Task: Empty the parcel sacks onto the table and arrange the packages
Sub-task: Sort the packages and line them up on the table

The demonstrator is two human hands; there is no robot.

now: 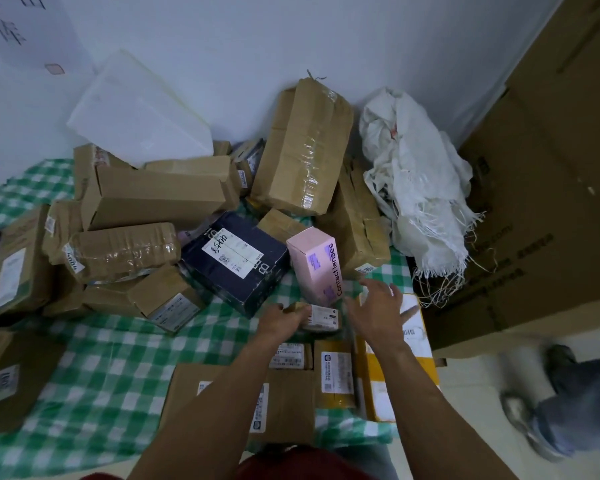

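Brown packages (160,195) (mostly taped) heaped beside crumpled sack (413,174).

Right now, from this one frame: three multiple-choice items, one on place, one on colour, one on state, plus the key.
1. Where does the white sack lie?
A) at the far right end of the table
B) on the floor
C) in the person's lap

2. What colour is the contact lenses box?
A) green
B) pink
C) black

3. The right hand is:
A) gripping a parcel
B) curled in a fist
C) open, fingers spread

Key:
1 A, it is crumpled beyond the parcels at the far right.
2 B, its sides are pink.
3 C, the fingers are spread and hold nothing.
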